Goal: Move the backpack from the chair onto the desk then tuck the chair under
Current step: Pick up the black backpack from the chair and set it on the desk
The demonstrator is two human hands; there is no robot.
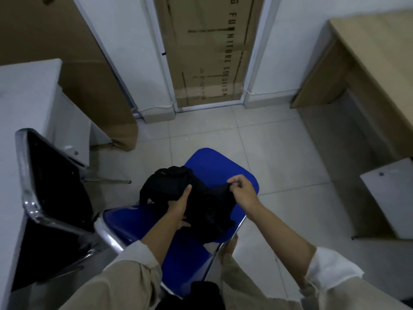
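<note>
Backpack (196,198): black, lying on the seat of the blue chair (221,168), directly under both hands.
Left hand (180,209): laid along the backpack's left side, fingers wrapped onto the fabric, gripping it.
Right hand (242,190): at the backpack's right edge, thumb and fingers pinched closed on a fold or strap.
Wooden desk (377,52): far right, well apart from the chair.
Black chair (51,193): just left of the blue one.
</note>
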